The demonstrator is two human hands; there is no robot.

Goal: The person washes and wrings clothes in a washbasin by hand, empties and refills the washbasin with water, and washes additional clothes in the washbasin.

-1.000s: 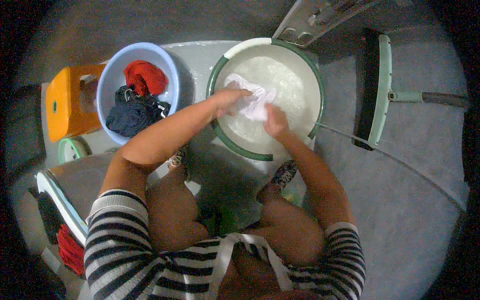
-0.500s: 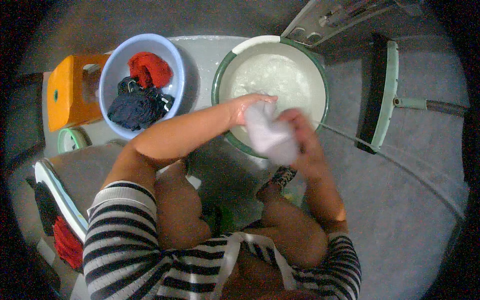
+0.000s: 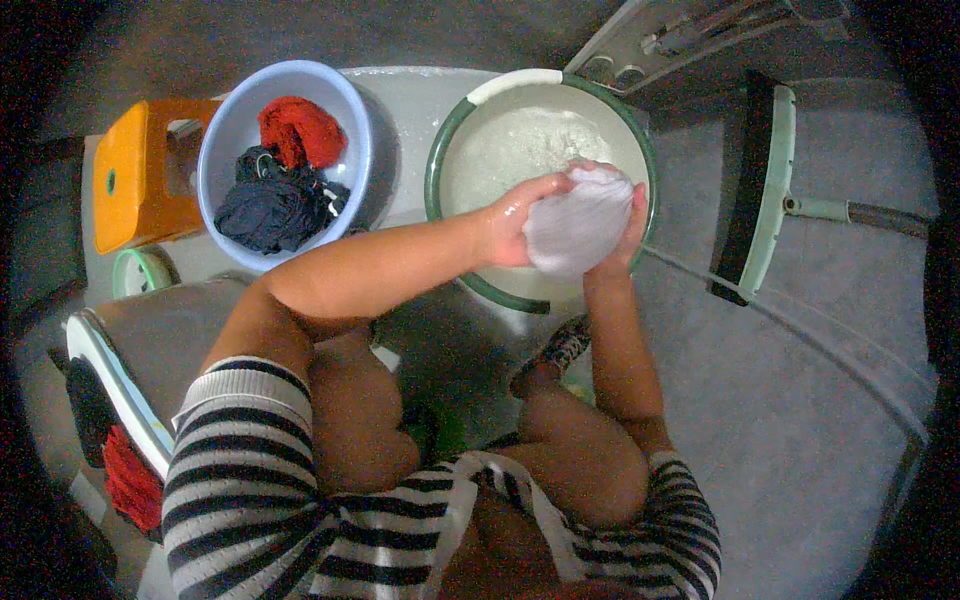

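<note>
A wet white cloth [image 3: 578,228] is bunched up over the round basin [image 3: 434,175] with the green and white rim. My left hand [image 3: 515,218] grips its left side, thumb toward the far end. On the other side, my right hand [image 3: 632,230] holds the cloth too, its fingers partly hidden behind the fabric. Below them, cloudy water [image 3: 510,150] fills the basin. The cloth hangs above the near right part of the basin.
Left of the basin, a blue tub [image 3: 210,190] holds a red cloth [image 3: 300,132] and dark clothes [image 3: 265,210]. Beyond stands an orange stool [image 3: 122,185]. A clear hose [image 3: 800,332] crosses the floor at right, near a floor squeegee [image 3: 772,210].
Both hands have moved up and slightly right with the cloth, farther over the basin. The right hand, blurred before, has come up along the cloth's right side. The cloth is more bunched.
</note>
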